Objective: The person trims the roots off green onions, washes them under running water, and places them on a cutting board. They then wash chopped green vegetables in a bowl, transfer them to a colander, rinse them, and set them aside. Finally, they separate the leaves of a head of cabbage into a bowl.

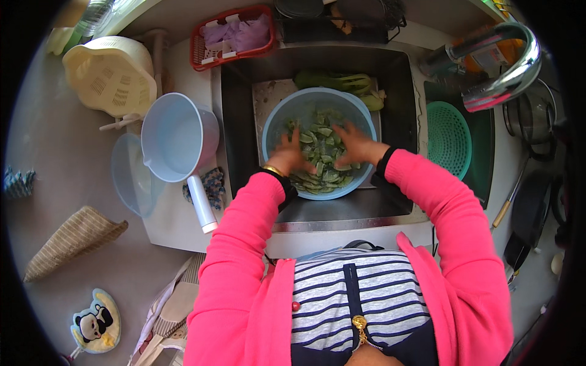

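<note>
A blue plastic basin stands in the sink, holding water and many cut green vegetable pieces. Both hands are inside the basin. My left hand, with a gold bracelet at the wrist, spreads its fingers over the pieces on the left side. On the right, my right hand has its fingers apart among the pieces, slightly blurred. Neither hand plainly grips anything. Some fingertips are hidden by water and vegetables. Behind the basin lie whole green vegetables with pale stalks.
The steel sink surrounds the basin. Left of it are a white-blue ladle, a cream colander and a red basket with purple cloth or gloves. At right, a chrome faucet arches near a green strainer.
</note>
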